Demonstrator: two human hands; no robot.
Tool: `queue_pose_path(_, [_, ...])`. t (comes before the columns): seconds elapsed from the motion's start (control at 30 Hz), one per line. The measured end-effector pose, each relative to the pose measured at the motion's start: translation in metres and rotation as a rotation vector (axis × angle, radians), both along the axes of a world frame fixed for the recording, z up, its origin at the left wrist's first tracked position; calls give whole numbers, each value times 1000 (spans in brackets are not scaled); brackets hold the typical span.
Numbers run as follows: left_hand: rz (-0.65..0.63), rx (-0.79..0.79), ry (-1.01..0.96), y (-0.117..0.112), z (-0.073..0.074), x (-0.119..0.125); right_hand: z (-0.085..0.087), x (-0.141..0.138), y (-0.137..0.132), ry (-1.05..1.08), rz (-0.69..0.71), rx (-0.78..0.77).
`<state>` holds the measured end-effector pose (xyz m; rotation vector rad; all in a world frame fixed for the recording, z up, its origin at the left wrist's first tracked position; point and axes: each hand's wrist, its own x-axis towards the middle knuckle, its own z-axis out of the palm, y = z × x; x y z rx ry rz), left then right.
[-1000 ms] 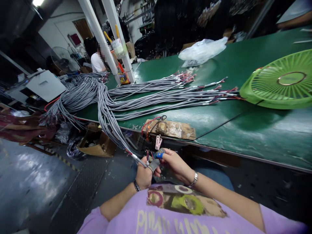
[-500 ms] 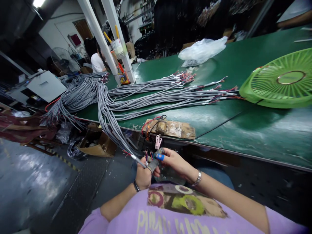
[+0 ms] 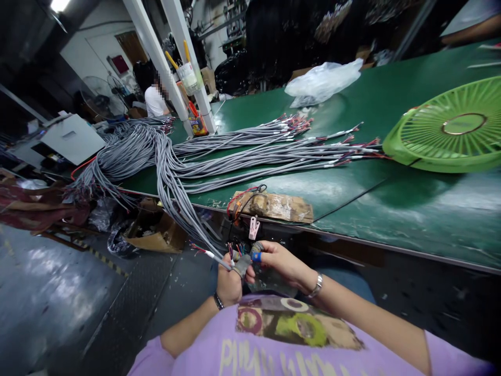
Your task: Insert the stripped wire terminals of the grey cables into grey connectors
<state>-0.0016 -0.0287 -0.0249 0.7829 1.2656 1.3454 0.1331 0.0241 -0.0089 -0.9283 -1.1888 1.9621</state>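
Note:
My left hand (image 3: 230,284) is closed round a grey cable (image 3: 219,261), whose stripped end with thin red and dark wires (image 3: 199,249) points out to the left. Grey wrapping covers the thumb. Above that thumb a row of fine coloured wire ends (image 3: 236,248) sticks up, from cable held in the same fist. My right hand (image 3: 285,262) is just to the right, thumb and forefinger pinched together beside these wire ends. It wears a blue band and a grey wrap on the fingers. What lies between its fingertips is too small to make out.
Bundles of grey cables (image 3: 242,159) lie along the green table (image 3: 352,209) and hang over its front edge. A wooden block (image 3: 287,207) with a pink clip (image 3: 254,228) sits at that edge. Also there are a green fan (image 3: 450,125), a plastic bag (image 3: 324,83) and a cardboard box (image 3: 156,232).
The stripped cable end by my left hand has swung a little further left. The coloured wire ends and my left thumb have shifted slightly left, while my right hand has hardly moved.

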Motion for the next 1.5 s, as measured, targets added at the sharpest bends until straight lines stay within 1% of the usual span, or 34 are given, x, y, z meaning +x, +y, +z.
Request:
queue_pose_path(0.03, [-11, -4, 4, 0, 0, 0, 0, -1, -1, 8, 4, -7])
queue_pose_path(0.1, [-76, -24, 20, 0, -1, 0, 2, -6, -5, 39, -13, -34])
queue_pose_path(0.17, [-155, -49, 42, 1, -1, 0, 2, -12, -9, 102, -30, -89])
queue_pose_path(0.23, [-181, -60, 52, 1, 0, 1, 1, -16, -11, 165, -73, -158])
queue_pose_path(0.3, [-154, -54, 46, 0, 1, 1, -1, -17, -7, 185, -208, -226])
queue_pose_path(0.37, [-109, -40, 22, -1, 2, 0, -4, -13, 0, 175, -389, -289])
queue_pose_path(0.4, [-87, -31, 5, -1, 4, 0, -5, -10, 4, 181, -425, -324])
queue_pose_path(0.47, [-44, -11, -37, -1, 8, 0, -7, -5, 11, 222, -389, -350])
queue_pose_path(0.5, [-29, -2, -58, -1, 11, 0, -8, -3, 14, 237, -350, -357])
queue_pose_path(0.6, [-21, 8, -103, 2, 20, 2, -5, 0, 20, 257, -232, -363])
queue_pose_path(0.67, [-21, 9, -118, 5, 25, 4, -1, 1, 22, 265, -138, -335])
queue_pose_path(0.77, [-22, 16, -129, 8, 27, 6, 5, 3, 23, 290, 12, -260])
queue_pose_path(0.87, [-41, 8, -119, 8, 25, 6, 8, 4, 20, 325, 101, -255])
queue_pose_path(0.97, [-57, -23, -86, 7, 22, 6, 8, 3, 17, 293, 106, -272])
queue_pose_path(1.07, [-61, -35, -71, 6, 20, 5, 5, 0, 15, 235, 58, -257])
queue_pose_path(1.23, [-64, -21, -67, 7, 21, 4, 1, -2, 14, 238, 15, -254])
queue_pose_path(1.33, [-37, -13, -70, 7, 20, 4, -1, -3, 11, 226, -16, -262])
queue_pose_path(1.43, [-35, -3, -70, 7, 19, 5, -2, -4, 9, 257, 0, -258])
queue_pose_path(1.5, [-83, -1, -84, 7, 20, 5, -2, -4, 7, 304, 31, -257])
